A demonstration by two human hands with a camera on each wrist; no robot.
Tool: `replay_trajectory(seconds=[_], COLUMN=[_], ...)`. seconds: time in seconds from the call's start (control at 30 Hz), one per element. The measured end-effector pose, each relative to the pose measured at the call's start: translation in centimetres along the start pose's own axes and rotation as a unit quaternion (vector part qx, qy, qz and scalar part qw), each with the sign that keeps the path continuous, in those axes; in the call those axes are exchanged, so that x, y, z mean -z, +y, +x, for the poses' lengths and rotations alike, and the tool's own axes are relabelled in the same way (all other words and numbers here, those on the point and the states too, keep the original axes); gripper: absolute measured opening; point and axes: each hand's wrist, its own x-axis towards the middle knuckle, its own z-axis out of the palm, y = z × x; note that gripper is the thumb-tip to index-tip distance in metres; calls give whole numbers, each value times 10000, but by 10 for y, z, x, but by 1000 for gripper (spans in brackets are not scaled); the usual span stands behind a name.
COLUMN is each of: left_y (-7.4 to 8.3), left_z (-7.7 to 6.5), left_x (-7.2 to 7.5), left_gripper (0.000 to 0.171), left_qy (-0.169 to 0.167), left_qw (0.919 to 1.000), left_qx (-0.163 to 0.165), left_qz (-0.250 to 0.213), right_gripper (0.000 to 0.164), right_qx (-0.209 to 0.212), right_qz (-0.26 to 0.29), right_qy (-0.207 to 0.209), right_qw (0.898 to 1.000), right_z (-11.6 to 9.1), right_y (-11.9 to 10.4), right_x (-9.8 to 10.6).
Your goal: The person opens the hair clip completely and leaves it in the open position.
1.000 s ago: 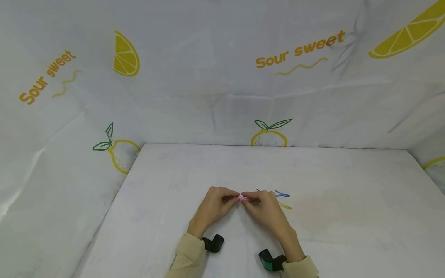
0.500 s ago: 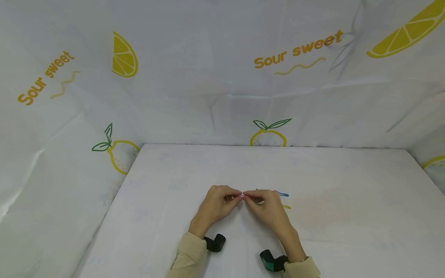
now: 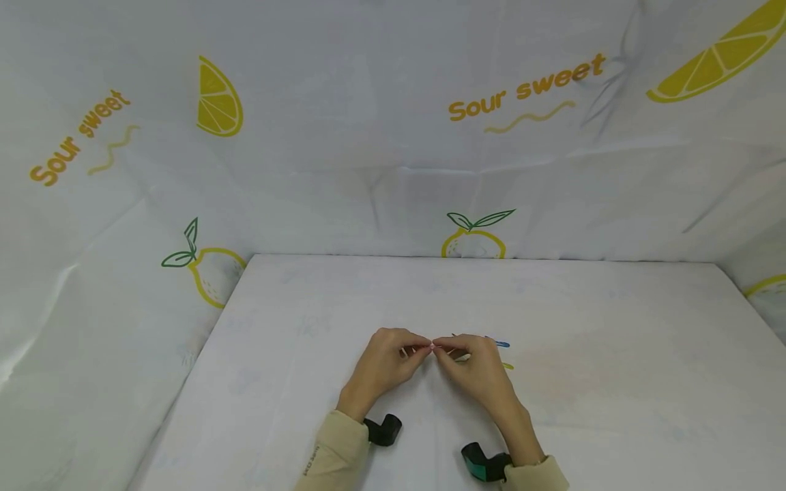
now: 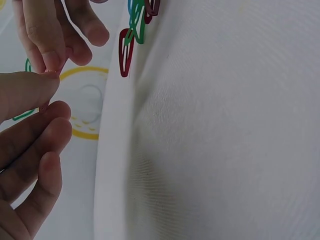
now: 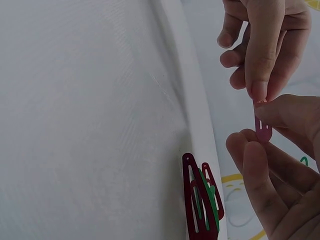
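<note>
A small pink snap hair clip point(image 5: 263, 131) is stretched between my two hands above the table. My left hand point(image 3: 387, 360) pinches one end with thumb and fingertips. From the other side, my right hand point(image 3: 479, 365) pinches the clip in the same way, and the fingertips of both hands nearly meet. Most of the clip is hidden by fingers in the head view. Beyond my right hand lie a blue hair clip point(image 3: 502, 344) and a yellow hair clip point(image 3: 507, 366), partly covered by that hand.
Several more hair clips lie bunched on the table, among them a dark red clip point(image 4: 125, 55) and a green clip point(image 4: 139, 27). The white table point(image 3: 295, 382) meets a white lemon-print sheet point(image 3: 344, 123) at the back and sides.
Both hands have drifted slightly to the right with the fingertips closer together. Less of the pink hair clip shows between them than a second ago.
</note>
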Motion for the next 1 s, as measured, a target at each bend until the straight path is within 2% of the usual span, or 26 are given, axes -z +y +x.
replay_trajectory(seconds=[0.3,0.73,1.0], left_y=[0,5,8], left_z=[0,3,5], left_x=[-5,-6,-10], left_gripper=[8,9,8], left_qy=[160,384,355], left_qw=[9998,9988,9987], left_qx=[-139,-302,-327], left_qz=[-48,21,151], right_gripper=[10,12,12], right_qx=[127,147,157], right_qz=[-200,-144,-197], right_qy=[260,507,723], right_qw=[9994,9985,9971], right_z=[-1,-5,-6], right_y=[2,3,2], right_x=[0,1,2])
